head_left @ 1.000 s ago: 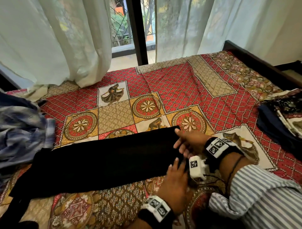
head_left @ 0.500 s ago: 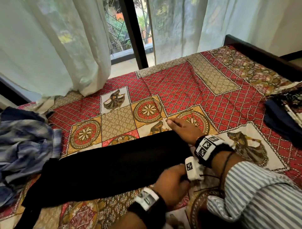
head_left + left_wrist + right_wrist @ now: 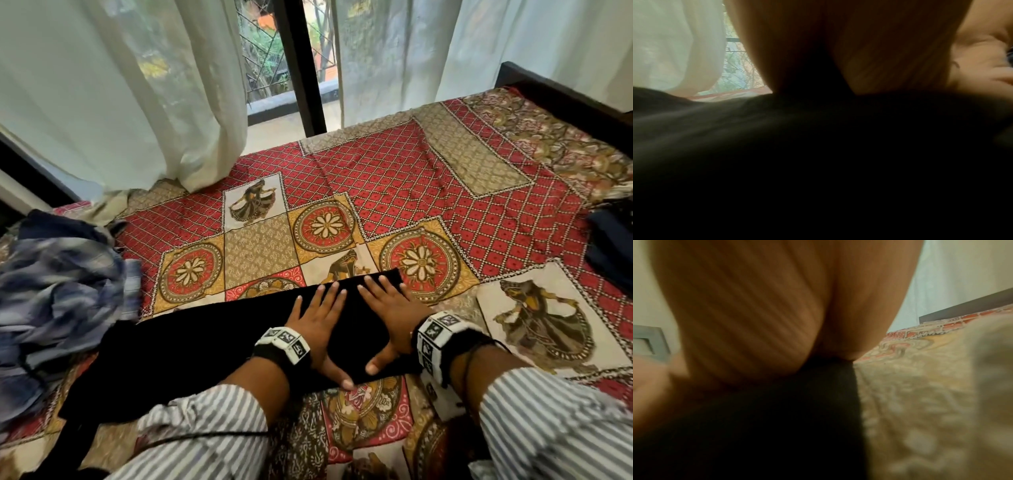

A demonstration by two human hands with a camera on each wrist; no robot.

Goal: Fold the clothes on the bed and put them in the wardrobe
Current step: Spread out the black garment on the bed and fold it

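I have both hands flat on the black garment, left hand beside right hand, fingers straight and pressing its right end, thumbs nearly meeting at the near edge. It lies stretched across the near bed, with crumpled blue clothes at far left.

Legible text: none. No words, brands or nos. readable in any view. Only signs: black-and-white square code markers on left wristband and right wristband, patterns only, no characters. Bedsheet carries printed motifs, no lettering. Wrist views too blurred to read.
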